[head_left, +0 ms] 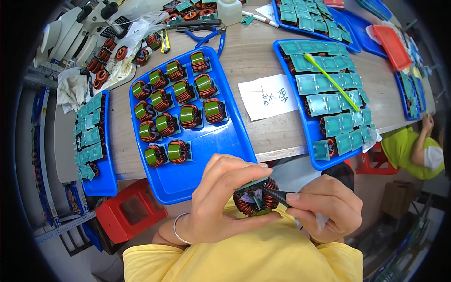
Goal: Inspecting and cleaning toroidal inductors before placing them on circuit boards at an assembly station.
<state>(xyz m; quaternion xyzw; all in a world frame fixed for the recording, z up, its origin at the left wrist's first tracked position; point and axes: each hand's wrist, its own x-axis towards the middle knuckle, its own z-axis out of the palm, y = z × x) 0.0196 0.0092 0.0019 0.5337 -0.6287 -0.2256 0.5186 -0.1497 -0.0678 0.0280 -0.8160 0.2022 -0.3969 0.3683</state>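
Observation:
Between the thumb and fingers of my left hand is a copper-wound toroidal coil, held close to my body with its hole facing me. A small green circuit board lies along its upper side, under my fingers. My right hand pinches dark pointed tweezers, whose tip reaches to the coil's upper right part; the exact contact is hidden. Ahead and to the left, a blue tray carries several similar coils with green bands, standing on boards in rows.
To the right, a blue tray bears rows of green boards and a yellow-green stick. A handwritten paper lies between the trays. Blue-handled pliers lie behind. A red stool stands lower left; another person sits at far right.

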